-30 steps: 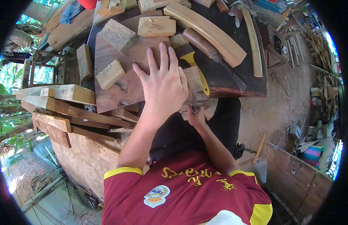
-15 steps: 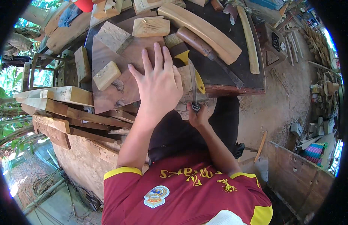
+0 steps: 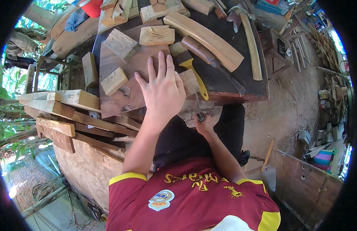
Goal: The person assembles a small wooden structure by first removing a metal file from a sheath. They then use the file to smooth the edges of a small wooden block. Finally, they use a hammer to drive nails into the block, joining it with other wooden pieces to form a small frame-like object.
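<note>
My left hand [image 3: 163, 92] lies flat with fingers spread on a brown board [image 3: 109, 101] at the bench's near edge. A small light wood block [image 3: 191, 82] lies just right of that hand. Below the edge, my right hand [image 3: 205, 124] is closed round the dark handle of what looks like a handsaw [image 3: 201, 116]. Its thin blade shows edge-on and points up toward the bench; its teeth cannot be made out. A yellow-handled brush [image 3: 197, 77] lies right of the block. Beyond it rests a chisel [image 3: 203, 52] with a wooden handle and dark blade.
Wood blocks [image 3: 114, 81] lie around the board. A curved timber piece [image 3: 209, 36] and a slim wooden handle [image 3: 251, 46] rest on the dark bench top [image 3: 228, 81]. Stacked planks [image 3: 76, 99] jut out at left. A red bucket [image 3: 92, 7] stands far left.
My right hand has drawn the saw slightly down and toward me, so less blade shows above the bench edge. My left hand stays flat on the board; the whole view has shifted slightly.
</note>
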### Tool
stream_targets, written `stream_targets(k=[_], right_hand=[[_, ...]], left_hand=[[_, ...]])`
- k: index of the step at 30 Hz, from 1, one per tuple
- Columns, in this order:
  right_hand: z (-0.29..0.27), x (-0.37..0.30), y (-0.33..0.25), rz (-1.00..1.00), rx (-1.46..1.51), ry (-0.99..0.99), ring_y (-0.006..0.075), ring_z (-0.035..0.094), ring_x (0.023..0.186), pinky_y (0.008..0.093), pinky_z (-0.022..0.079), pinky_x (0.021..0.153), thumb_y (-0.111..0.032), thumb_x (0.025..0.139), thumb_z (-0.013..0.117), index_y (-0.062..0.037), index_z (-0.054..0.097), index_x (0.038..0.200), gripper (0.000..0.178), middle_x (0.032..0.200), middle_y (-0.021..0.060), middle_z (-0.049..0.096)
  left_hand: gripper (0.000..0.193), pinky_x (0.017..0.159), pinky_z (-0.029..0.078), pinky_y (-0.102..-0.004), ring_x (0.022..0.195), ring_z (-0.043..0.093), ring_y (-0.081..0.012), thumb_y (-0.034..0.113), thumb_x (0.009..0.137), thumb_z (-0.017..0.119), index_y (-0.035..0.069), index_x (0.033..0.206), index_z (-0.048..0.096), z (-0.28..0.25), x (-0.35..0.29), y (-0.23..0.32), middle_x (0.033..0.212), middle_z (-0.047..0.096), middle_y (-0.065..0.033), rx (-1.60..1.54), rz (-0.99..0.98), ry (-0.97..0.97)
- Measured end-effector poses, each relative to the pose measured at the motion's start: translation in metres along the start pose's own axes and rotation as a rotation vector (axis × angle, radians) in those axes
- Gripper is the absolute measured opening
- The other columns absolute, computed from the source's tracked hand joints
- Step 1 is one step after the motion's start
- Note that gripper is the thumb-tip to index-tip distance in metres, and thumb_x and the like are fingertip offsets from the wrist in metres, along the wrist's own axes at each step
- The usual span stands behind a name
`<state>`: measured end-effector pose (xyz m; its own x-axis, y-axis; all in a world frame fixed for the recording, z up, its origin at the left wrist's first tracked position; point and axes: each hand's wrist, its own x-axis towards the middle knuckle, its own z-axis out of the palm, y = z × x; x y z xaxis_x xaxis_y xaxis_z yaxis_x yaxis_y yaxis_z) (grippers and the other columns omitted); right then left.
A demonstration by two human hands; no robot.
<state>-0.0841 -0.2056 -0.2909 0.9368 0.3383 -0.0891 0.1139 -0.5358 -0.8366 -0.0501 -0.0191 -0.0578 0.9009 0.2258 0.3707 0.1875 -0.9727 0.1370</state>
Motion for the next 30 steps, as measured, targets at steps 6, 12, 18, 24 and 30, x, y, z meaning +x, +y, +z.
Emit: stream_targets(k=[6,12,18,24,30], right_hand=[[-0.013,-0.005,-0.003,0.042,0.118,-0.039,0.0344,0.065,0.079,0.0423,0.048,0.068,-0.023,0.091,0.058,0.0040,0.063,0.092,0.028,0.083,0.0194,0.066],[-0.016,-0.012,0.007,0.100,0.312,0.014,0.0211,0.061,0.066,0.0355,0.046,0.061,-0.028,0.096,0.057,0.0029,0.061,0.087,0.032,0.073,0.0124,0.063],[-0.037,-0.006,-0.011,-0.010,0.307,0.230,0.0164,0.060,0.072,0.0320,0.045,0.065,-0.018,0.094,0.060,0.0029,0.060,0.092,0.021,0.081,0.0095,0.064],[-0.051,-0.015,-0.002,0.130,0.701,0.285,0.0019,0.035,0.054,0.0209,0.026,0.048,-0.011,0.095,0.059,-0.0108,0.047,0.079,0.020,0.064,-0.0075,0.038],[-0.074,-0.026,0.004,0.112,0.771,0.231,0.0038,0.033,0.053,0.0225,0.027,0.049,-0.008,0.094,0.059,-0.0111,0.044,0.077,0.023,0.064,-0.0062,0.035]], left_hand=[[0.040,0.103,0.031,-0.0653,0.126,0.049,-0.0362,0.018,0.091,0.051,-0.003,0.125,0.056,-0.006,0.004,-0.014,0.131,0.056,-0.0206,-0.157,-0.140,0.066],[0.027,0.098,0.043,-0.0505,0.115,0.060,-0.0364,0.007,0.089,0.059,-0.004,0.112,0.065,-0.052,-0.033,-0.035,0.116,0.065,-0.0206,-0.260,-0.027,0.394],[0.019,0.065,0.051,-0.0345,0.074,0.068,-0.0249,0.014,0.092,0.060,-0.004,0.094,0.066,-0.056,-0.207,-0.080,0.083,0.069,-0.0157,-0.532,-0.680,-0.195],[0.028,0.056,0.045,-0.0319,0.069,0.060,-0.0163,0.035,0.091,0.061,0.011,0.103,0.069,0.080,-0.504,-0.125,0.082,0.066,-0.0017,-1.056,-1.768,-0.632],[0.030,0.056,0.045,-0.0318,0.069,0.060,-0.0162,0.037,0.091,0.060,0.011,0.104,0.068,0.099,-0.518,-0.096,0.082,0.066,-0.0023,-1.365,-1.965,-0.593]])
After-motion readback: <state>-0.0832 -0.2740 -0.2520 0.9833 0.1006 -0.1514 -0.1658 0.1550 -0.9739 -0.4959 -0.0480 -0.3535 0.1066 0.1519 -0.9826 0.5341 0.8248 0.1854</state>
